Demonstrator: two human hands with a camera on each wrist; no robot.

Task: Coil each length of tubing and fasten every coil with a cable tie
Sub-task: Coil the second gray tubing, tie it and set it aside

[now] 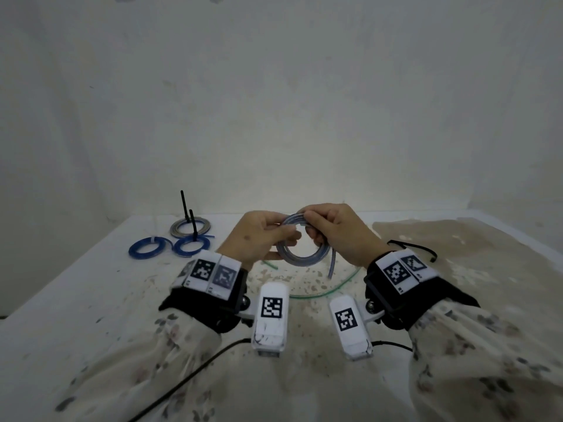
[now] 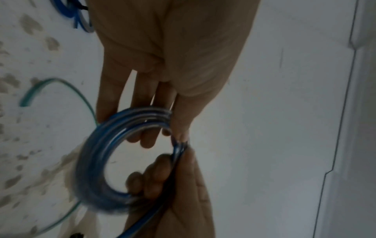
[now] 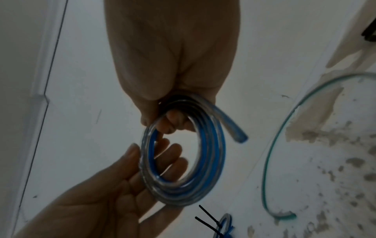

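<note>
Blue-and-clear tubing, already wound into a coil (image 1: 300, 245), is being held up off the table (image 1: 91, 300) between both hands. It's pinched at the top by the right hand (image 1: 338, 233), fingers curled through the ring and thumb on the outside, which the right wrist view shows pretty clearly. The loose tube end (image 3: 236, 130) is left sticking out just below that hand's fingers. The left hand (image 1: 259, 239) is wrapped round the near-left side of the coil, thumb pressed on the turns and fingers (image 2: 142, 138) tucked behind them, so the coil is gripped from both sides.

Under the hands, a green-tinted tube (image 1: 332, 286) is left uncoiled on the stained tabletop, curving from below the left hand round toward the right wrist. Well off to the left of the left hand, three finished coils are parked together: two blue ones (image 1: 146, 249) (image 1: 192, 246) and a grey one (image 1: 190, 228), with black cable tie tails (image 1: 183, 205) sticking up. Just past the right wrist, a spare black tie (image 1: 417, 249) is lying on the table
</note>
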